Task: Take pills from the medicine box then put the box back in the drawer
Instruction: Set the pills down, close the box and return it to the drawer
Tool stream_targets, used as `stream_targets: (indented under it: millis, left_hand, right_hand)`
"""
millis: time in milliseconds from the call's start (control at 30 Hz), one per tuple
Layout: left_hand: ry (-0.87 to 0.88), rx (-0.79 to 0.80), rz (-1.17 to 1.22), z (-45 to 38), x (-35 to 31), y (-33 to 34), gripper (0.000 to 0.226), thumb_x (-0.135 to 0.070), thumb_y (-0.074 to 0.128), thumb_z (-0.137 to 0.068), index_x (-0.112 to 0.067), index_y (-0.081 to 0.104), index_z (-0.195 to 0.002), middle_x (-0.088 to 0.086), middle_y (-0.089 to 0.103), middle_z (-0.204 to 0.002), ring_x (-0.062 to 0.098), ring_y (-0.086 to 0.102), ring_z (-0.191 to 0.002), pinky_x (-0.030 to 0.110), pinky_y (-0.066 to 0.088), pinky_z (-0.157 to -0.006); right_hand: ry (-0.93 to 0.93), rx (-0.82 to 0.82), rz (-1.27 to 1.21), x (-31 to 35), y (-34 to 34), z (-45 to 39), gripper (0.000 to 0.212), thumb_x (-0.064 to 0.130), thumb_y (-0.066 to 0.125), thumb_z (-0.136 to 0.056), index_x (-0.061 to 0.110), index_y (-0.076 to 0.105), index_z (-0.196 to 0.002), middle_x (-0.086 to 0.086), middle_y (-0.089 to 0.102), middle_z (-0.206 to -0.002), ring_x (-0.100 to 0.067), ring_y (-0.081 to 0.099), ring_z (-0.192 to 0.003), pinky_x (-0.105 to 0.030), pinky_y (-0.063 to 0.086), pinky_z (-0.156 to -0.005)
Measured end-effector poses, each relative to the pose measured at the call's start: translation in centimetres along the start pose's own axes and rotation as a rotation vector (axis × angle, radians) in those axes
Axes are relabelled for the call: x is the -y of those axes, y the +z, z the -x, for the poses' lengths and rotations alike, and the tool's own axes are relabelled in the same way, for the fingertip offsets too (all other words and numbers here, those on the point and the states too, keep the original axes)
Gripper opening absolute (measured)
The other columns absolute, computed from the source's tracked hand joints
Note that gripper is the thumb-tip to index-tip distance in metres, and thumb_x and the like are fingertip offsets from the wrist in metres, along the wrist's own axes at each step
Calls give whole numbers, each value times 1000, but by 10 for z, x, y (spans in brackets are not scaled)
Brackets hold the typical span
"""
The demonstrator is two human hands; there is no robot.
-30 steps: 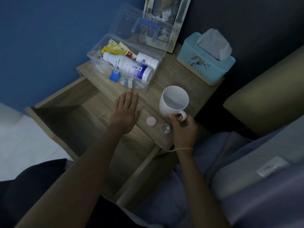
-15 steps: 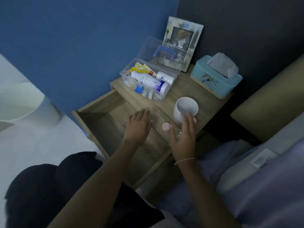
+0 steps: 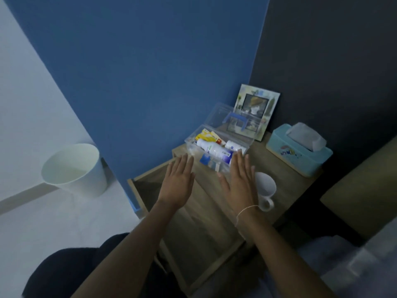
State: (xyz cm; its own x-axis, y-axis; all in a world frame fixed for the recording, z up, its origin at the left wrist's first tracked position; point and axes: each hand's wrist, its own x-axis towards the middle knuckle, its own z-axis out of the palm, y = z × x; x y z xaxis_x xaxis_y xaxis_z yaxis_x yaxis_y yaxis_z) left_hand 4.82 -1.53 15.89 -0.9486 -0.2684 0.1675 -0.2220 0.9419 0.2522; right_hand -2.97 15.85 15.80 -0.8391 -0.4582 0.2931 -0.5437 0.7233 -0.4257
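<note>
Holding bottles and packets, the open medicine box (image 3: 217, 147) sits between flat hands, fingers (image 3: 182, 164) spread, empty.

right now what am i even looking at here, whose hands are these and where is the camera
The camera sits on a person's head, looking forward and down, so you see their own two bare arms reaching out. There is only this one view.

The left hand and the right hand are both flat and open, holding nothing. They reach toward a clear medicine box with its lid up, full of bottles and packets.

The box stands on a wooden bedside table. Beside it are a white mug, a blue tissue box and a picture frame. Below the hands the drawer is pulled open. A white bin stands on the floor.
</note>
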Motion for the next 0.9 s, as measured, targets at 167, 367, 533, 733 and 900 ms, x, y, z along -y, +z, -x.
stream_targets:
  millis: [167,367,533,733,900]
  left_hand:
    - [56,76,12,-58,12,6,55,-31,24,-102,-10,8,-151,9,7,-162,23,6,-150,40,6,-122]
    - [98,166,-45,-112,28,33,62,-36,24,-101,-7,1,-151,11,2,-162,24,1,-150,41,5,-122]
    - [88,128,-8,-121,43,53,64,-40,23,-100,-5,5,-150,13,7,-161,26,5,-150,42,6,-121]
    - [85,129,32,-115,50,67,68,-47,18,-98,-6,4,-150,11,3,-162,26,1,-150,42,7,-121]
    - [78,138,58,-119,52,72,65,-44,23,-100,-8,1,-151,10,1,-162,25,-2,-150,42,7,-120]
  right_hand:
    - [61,7,86,-26,-10,-91,72,47,41,-96,15,9,-152,-7,4,-163,-30,2,-150,-46,7,-120]
    - [203,74,215,-64,1,-156,73,51,37,-96,18,3,-152,-13,-6,-162,-36,-4,-149,-54,11,-120]
    - [300,151,222,-86,19,-171,77,50,39,-96,12,2,-152,-20,-9,-161,-42,0,-147,-52,10,-121]
    - [416,145,-80,-97,37,-171,89,43,53,-93,7,-4,-151,-23,-1,-160,-38,13,-147,-45,24,-119]
    - [725,-123,-802,-97,33,-187,77,33,66,-87,11,24,-147,-14,51,-140,-32,53,-123,-43,43,-106]
